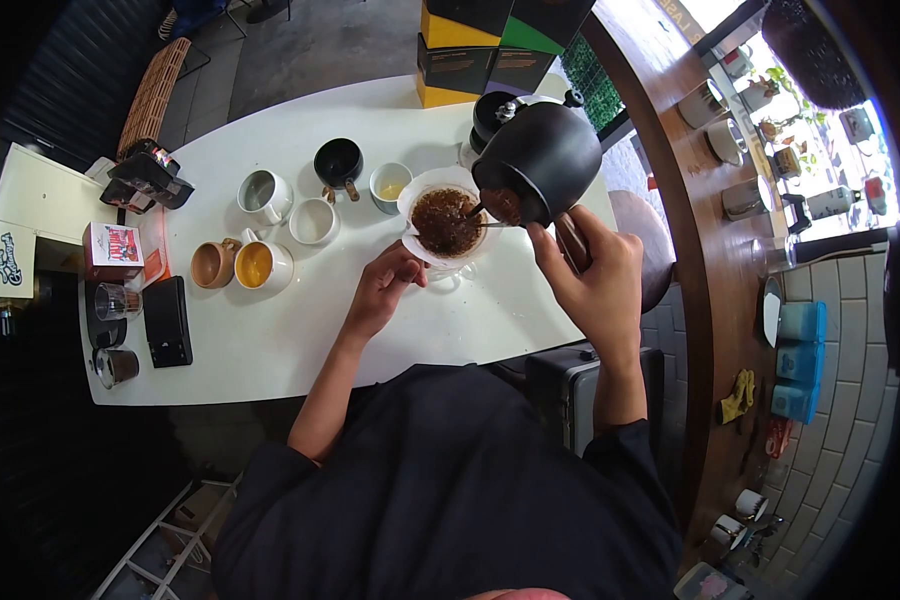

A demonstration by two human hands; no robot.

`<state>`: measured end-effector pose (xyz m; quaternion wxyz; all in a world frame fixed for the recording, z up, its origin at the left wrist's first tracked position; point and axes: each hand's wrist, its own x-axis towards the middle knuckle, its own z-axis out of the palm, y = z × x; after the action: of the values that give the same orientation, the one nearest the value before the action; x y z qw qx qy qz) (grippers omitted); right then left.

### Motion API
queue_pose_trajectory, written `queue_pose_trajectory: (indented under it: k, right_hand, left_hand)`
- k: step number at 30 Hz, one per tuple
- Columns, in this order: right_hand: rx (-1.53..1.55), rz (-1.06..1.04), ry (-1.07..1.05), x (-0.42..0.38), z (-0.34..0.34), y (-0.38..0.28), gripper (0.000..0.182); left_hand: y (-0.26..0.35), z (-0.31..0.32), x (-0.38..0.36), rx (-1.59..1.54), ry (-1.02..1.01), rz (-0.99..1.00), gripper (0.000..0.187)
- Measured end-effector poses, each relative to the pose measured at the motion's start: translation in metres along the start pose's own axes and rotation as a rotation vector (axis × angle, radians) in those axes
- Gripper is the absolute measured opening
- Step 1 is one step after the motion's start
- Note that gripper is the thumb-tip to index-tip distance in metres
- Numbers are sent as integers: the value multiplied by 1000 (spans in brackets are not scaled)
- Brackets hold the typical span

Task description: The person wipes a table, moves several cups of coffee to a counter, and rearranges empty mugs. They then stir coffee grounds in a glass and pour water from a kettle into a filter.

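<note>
My right hand [598,275] is wrapped around the handle of a black gooseneck kettle [555,150]. The kettle is tilted, its spout over a paper filter [425,185] in a coffee dripper [416,247]. Wet, foamy brown coffee grounds [446,222] fill the filter. Fingers curled, my left hand [385,285] closes at the near left side of the dripper, where its grip is partly hidden. Below the dripper, a clear glass server [453,280] stands on the white table [390,345].
Left of the dripper are a pale cup [391,186], a black cup [338,165] and several mugs, including a yellow-lined mug [262,266]. Stacked boxes [458,65] stand at the back. A black tray [168,322] lies at left; a wooden counter [705,350] runs along the right.
</note>
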<state>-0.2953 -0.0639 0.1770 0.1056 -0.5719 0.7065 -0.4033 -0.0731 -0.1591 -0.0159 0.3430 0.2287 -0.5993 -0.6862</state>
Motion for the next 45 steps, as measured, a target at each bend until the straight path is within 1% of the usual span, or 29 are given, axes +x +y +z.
queue_pose_trajectory:
  k: [6,12,14,18,20,24,26,31,36,39,41,43,45]
  right_hand:
    - [-11,4,-24,-3,-3,-6,25]
    - [-10,-23,-26,-5,-7,-3,24]
    - [-23,-26,-30,-3,-8,-2,24]
    - [14,-22,-44,-2,-10,8,24]
    - [-21,-64,-97,4,-14,15,25]
    - [-54,-136,-148,17,-23,25,28]
    - [-72,-181,-190,23,-27,27,32]
    - [-58,-264,-259,31,-35,34,33]
    - [-29,-343,-257,36,-34,42,33]
    - [-33,-292,-299,36,-39,36,32]
    - [-33,-288,-286,36,-39,34,32]
    - [-8,-371,-221,38,-35,35,34]
    - [-20,-352,-219,38,-33,31,35]
  left_hand:
    - [-1,-1,-1,-12,-1,-7,38]
    - [12,1,-1,48,19,-15,32]
    - [15,1,-1,42,23,-46,31]
    - [14,5,-2,64,63,-71,35]
    - [13,9,-3,67,127,-83,36]
    - [14,19,-3,127,186,-80,37]
    - [14,23,-3,101,255,-90,36]
    - [15,28,-4,103,297,-89,31]
    - [14,32,-4,107,347,-68,27]
    - [13,37,-7,118,361,-52,26]
    - [13,35,-5,123,364,-48,27]
    - [14,35,-4,123,361,-47,28]
    - [13,35,-1,109,358,-57,30]
